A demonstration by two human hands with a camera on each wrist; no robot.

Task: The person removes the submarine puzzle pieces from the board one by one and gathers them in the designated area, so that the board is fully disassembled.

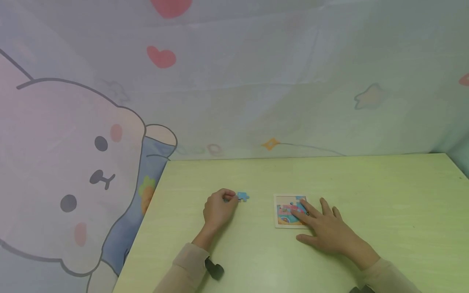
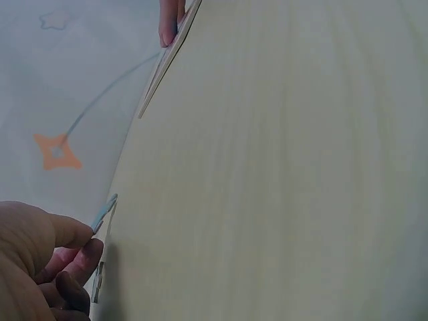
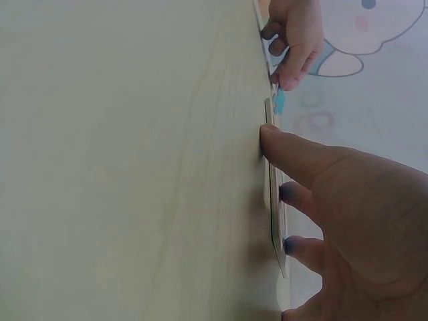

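My left hand (image 1: 219, 208) pinches a light blue jigsaw piece (image 1: 243, 196) between thumb and forefinger, left of the puzzle tray. From the left wrist, that piece stands tilted at the fingertips, and another thin piece (image 2: 99, 284) shows beside the lower fingers. The small pale-rimmed square puzzle tray (image 1: 276, 213) lies flat, partly filled with colourful pieces; a bare patch shows at its upper left. Over the tray's right side, my right hand (image 1: 327, 232) spreads its fingers, fingertips resting on the picture. Its thumb is at the tray's near edge in the right wrist view.
A light yellow-green table (image 1: 403, 203) carries everything. Behind it hangs a pale cloth (image 1: 234, 81) printed with hearts and a large cartoon animal at the left. A dark strap end (image 1: 215, 270) sticks out from the left sleeve.
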